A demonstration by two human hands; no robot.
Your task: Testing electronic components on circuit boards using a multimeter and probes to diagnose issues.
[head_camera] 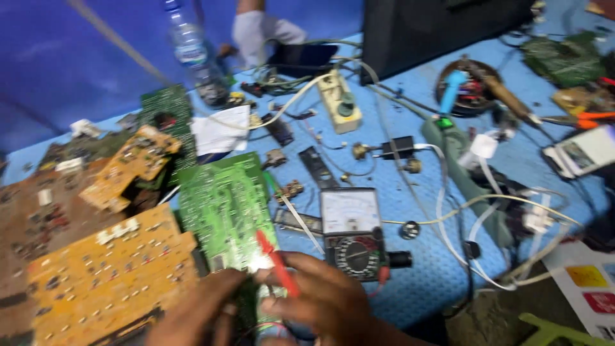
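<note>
Right hand pinches a red plastic probe onto the green printed circuit board on the blue bench; left hand curls at the board's near edge, beside the black analog multimeter.

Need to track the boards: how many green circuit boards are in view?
3: one large green circuit board under the hands; one upright by the bottle; one far right. Clutter may hide more.

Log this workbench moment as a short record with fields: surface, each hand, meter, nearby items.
surface: blue table strewn with parts and wires
right hand: holds a red probe, tip on the green circuit board
left hand: at the green board's near edge; grip unclear, blurred
meter: analog multimeter, just right of the hands
nearby: yellow circuit board at left, plastic bottle at back
</note>
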